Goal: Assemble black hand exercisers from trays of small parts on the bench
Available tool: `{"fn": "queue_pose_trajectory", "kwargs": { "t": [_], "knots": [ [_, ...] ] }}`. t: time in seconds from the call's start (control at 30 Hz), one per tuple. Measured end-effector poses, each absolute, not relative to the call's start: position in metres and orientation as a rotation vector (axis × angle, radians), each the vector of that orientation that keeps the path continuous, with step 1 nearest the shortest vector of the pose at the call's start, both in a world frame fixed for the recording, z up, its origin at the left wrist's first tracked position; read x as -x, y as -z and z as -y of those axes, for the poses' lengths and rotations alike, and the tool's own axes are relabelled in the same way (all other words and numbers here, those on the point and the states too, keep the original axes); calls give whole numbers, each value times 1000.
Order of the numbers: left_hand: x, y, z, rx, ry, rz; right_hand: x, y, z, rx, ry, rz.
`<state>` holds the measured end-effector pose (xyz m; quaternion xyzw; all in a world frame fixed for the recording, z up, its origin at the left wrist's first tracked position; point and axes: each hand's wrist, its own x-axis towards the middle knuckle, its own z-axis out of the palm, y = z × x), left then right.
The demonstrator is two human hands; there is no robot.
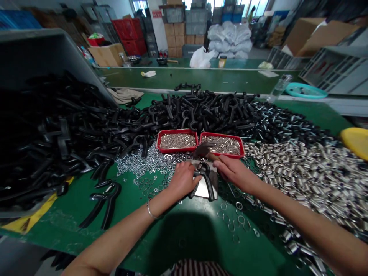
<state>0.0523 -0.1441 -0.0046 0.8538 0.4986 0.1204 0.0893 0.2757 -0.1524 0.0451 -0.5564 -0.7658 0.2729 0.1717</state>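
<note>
My right hand [232, 172] is wrapped round the wooden handle of a hammer [204, 149]. The hammer's head is just above the far end of a black hand grip strengthener [209, 183]. That strengthener lies on a small metal plate [202, 190], its two handles pointing toward me. From the left, my left hand [183, 178] grips it, thumb over one handle; some of the fingertips are hidden. Further left on the green table is another hand grip [104, 205] with a metal spring.
Two red trays [157, 143] [243, 147] of small metal parts stand behind the plate. Black handles [192, 107] are heaped beyond. Metal sleeves [290, 168] cover the right; small nuts [143, 163] and rings [240, 220] are scattered nearby. A grey bin [66, 50] tips out handles at left.
</note>
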Motion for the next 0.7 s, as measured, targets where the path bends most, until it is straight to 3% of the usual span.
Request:
{"fn": "queue_pose_trajectory", "kwargs": {
  "t": [0.5, 0.63, 0.7],
  "knots": [
    [-42, -6, 160, -2519, -461, -1579, -282, -48, 169, 1643, -756, 2290],
    [-48, -7, 184, -2443, -271, -1657, -285, -38, 195, 1668, -799, 2257],
    [-58, -5, 191, -2410, -144, -1640, -289, -30, 200, 1703, -977, 2200]
  ]
}}
